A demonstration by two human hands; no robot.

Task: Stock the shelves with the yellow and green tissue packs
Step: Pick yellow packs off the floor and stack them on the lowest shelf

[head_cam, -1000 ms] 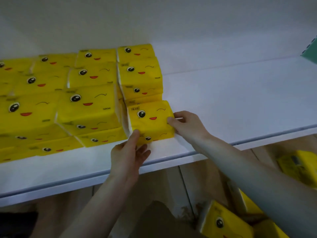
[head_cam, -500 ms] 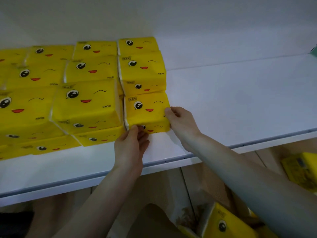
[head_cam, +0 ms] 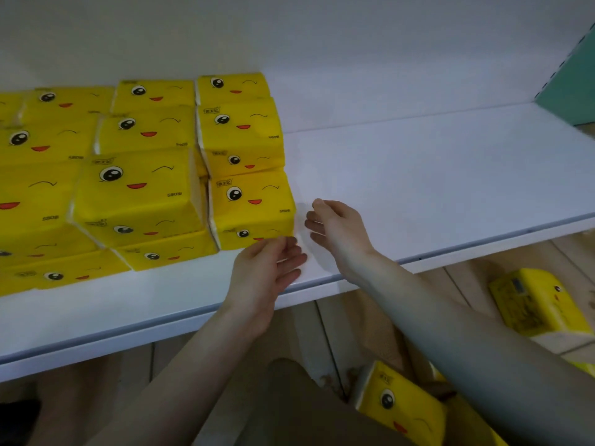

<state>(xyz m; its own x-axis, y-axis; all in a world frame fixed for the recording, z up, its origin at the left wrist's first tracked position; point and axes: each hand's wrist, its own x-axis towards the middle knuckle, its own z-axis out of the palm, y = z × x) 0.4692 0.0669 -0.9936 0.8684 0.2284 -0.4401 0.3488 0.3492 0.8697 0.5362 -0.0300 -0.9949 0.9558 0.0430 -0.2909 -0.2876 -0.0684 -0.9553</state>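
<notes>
Tissue pack [head_cam: 252,207] on shelf [head_cam: 418,188] | left grip [head_cam: 267,272] slack, empty | right grip [head_cam: 336,231] slack, empty

Yellow tissue packs [head_cam: 251,207] with winking black-eyed, red-mouthed faces on a white shelf [head_cam: 418,175]; teal panel [head_cam: 573,88] upper right.

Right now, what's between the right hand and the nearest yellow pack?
Head view: only a narrow strip of bare white shelf lies between the right hand and the nearest yellow pack.
</notes>
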